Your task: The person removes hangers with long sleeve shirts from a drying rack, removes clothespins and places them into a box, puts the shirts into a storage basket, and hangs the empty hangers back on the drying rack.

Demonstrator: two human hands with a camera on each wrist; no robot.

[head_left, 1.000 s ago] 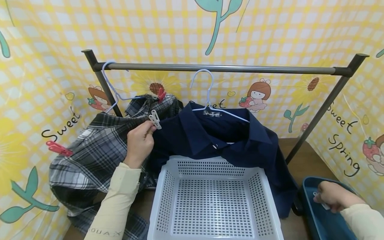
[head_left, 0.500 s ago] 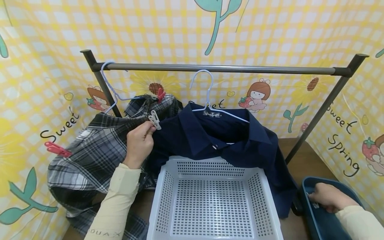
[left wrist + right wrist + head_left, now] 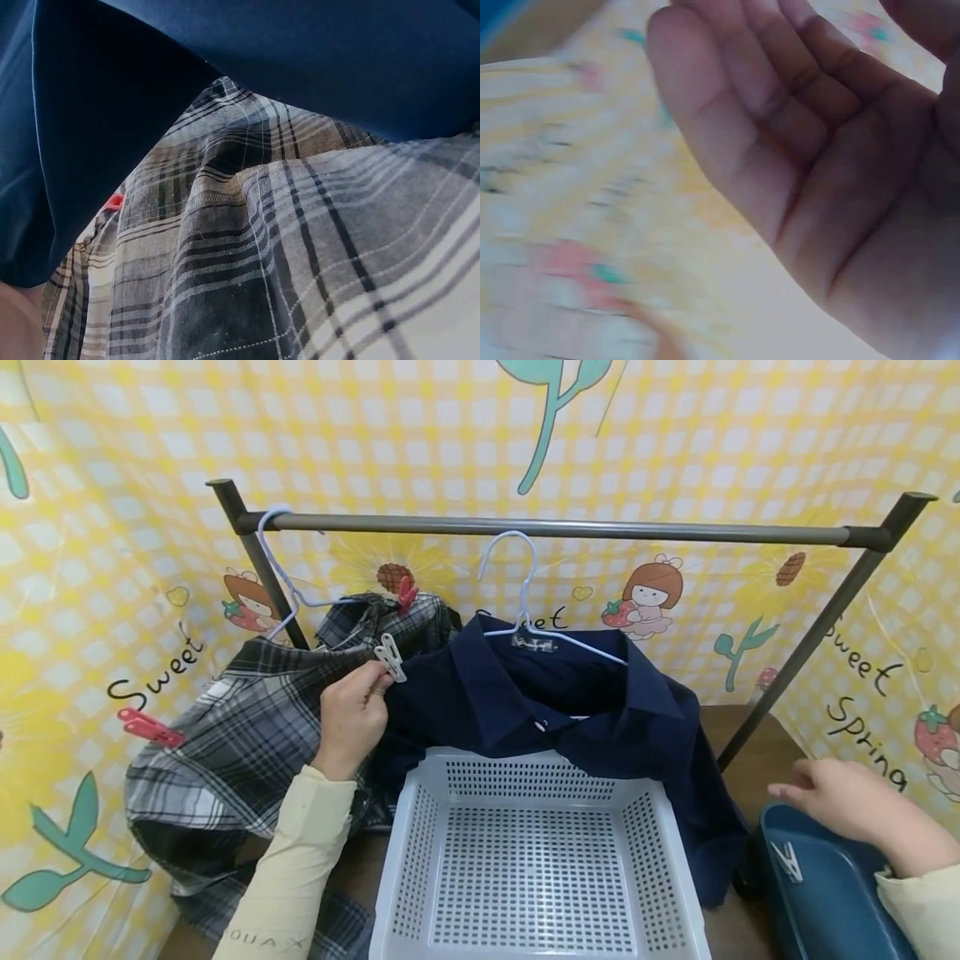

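My left hand (image 3: 352, 718) pinches a white clothespin (image 3: 391, 658) at the shoulder of a navy collared shirt (image 3: 480, 685). That shirt is on a pale lilac hanger (image 3: 525, 585) hooked over the rail. The left wrist view shows navy cloth (image 3: 315, 60) draped in front of plaid fabric (image 3: 225, 247), with a sliver of the hand at the left edge. Over the far rim of a dark blue tub (image 3: 832, 893) is my right hand (image 3: 847, 797), its palm bare and fingers extended in the right wrist view. One white clothespin (image 3: 787, 862) lies inside the tub.
A grey plaid shirt (image 3: 262, 735) hangs from a second hanger (image 3: 279, 560) on the left, with red clothespins (image 3: 150, 727) at its shoulders. The metal rail (image 3: 600, 529) spans the back. A white perforated basket (image 3: 532, 877) stands in front of the navy shirt.
My right hand, earlier down in the tub with a white clothespin, has let it go and risen to the far rim. The left hand stays put with its clothespin.
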